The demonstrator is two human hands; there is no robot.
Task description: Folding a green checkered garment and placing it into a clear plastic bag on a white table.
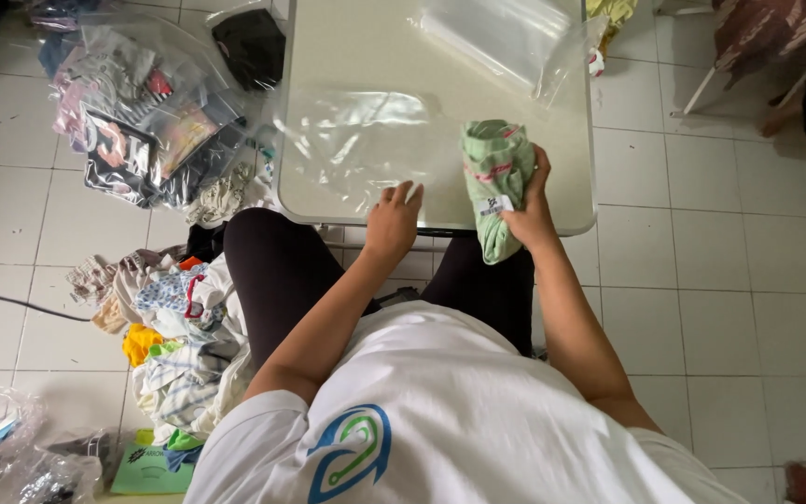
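Two hands work at the near edge of a small white table point(328, 37). Left hand point(392, 222) rests with fingers loosely spread on a clear plastic bag point(356, 149) lying flat on the tabletop. Right hand point(532, 207) grips a rolled green garment point(496, 182), standing on end at the table's edge. Loose clothes point(174, 327) are heaped on the tiled floor to the left, with bagged clothing point(142, 121) beyond.

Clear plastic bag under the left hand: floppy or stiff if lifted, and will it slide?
The clear plastic bag looks thin and wrinkled, so probably floppy and light. It lies flat on the smooth table, so likely slippery; the left hand presses its edge.
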